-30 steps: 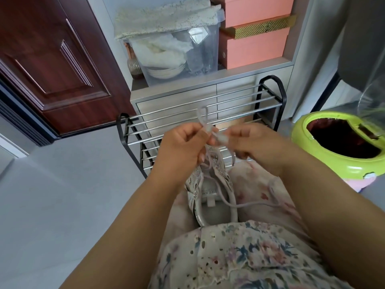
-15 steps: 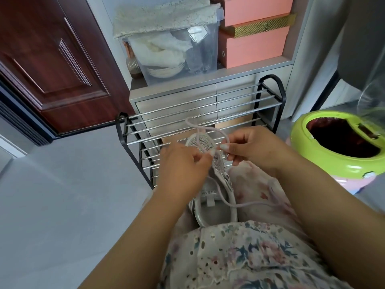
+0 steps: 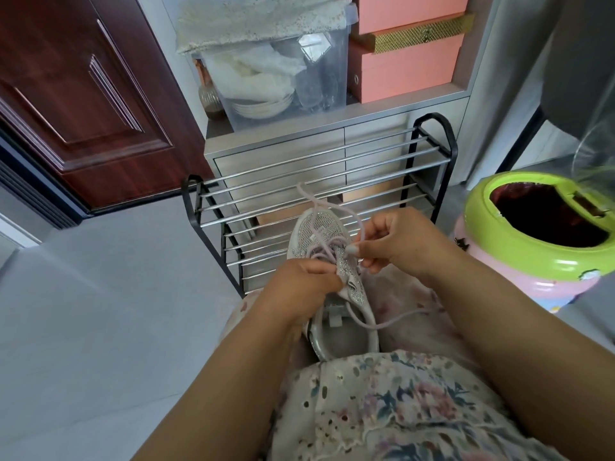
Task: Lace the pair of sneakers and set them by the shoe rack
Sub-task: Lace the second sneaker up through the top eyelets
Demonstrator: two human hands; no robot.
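One sneaker (image 3: 327, 247) in view, pale grey with glittery mesh, lying on the person's lap over a floral-print dress (image 3: 382, 410), toe pointing away toward the shoe rack (image 3: 319, 181). Heel opening faces the camera. Second sneaker of the pair not visible.

Left hand (image 3: 299, 291) closed on the sneaker's near left side at the eyelet area, fingers curled; cannot tell whether they also pinch the lace. Right hand (image 3: 396, 242) just right of the tongue, thumb and forefinger pinched narrow on the lilac shoelace (image 3: 336, 202). Lace crosses the lower eyelets, loops up past the toe, and one free end trails right across the lap.

Shoe rack: black frame, chrome bars, standing on grey floor directly beyond the knees. Right of it, a lime-green and pink bin (image 3: 532, 241) with a dark liner. Behind the rack, a grey drawer cabinet (image 3: 283, 154) carrying a clear storage tub (image 3: 283, 71) and stacked pink boxes (image 3: 409, 68). Dark red door (image 3: 76, 94) at far left.
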